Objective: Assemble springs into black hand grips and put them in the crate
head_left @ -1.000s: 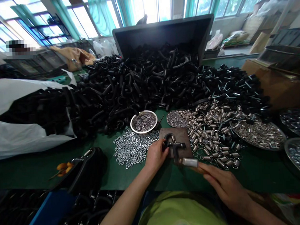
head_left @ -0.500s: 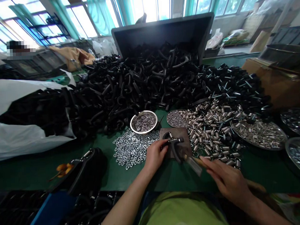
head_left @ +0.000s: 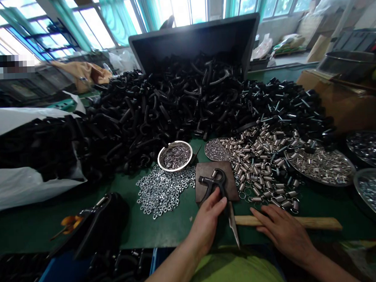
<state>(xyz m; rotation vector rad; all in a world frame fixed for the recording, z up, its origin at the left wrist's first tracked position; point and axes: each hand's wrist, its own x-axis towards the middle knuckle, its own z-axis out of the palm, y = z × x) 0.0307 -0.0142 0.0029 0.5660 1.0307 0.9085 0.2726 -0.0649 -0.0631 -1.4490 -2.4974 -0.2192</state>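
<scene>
**Hands at the brown plate, hammer lying on the bench**

Left hand (head_left: 209, 222) closes its fingers round the lower leg of the black hand gripper (head_left: 219, 173), which lies on a flat brown plate (head_left: 232, 184) at near centre of the bench. Right hand (head_left: 283, 232) lies flat and spread, not clasping, over the wooden shaft of the hammer (head_left: 320, 223). Bright loose washers (head_left: 162, 191) heap at the plate's 9 o'clock and coiled springs (head_left: 259, 163) at 2 o'clock. A round steel bowl (head_left: 160, 158) at 11 o'clock holds small metal pieces, and a shallow pan (head_left: 353, 170) at 3 o'clock holds fine pins. At 12 o'clock, a tipped black crate (head_left: 196, 36) spills matte curved handles (head_left: 162, 105). Half a second ago the right hand held the hammer raised, and the gripper lay turned the other way.
</scene>
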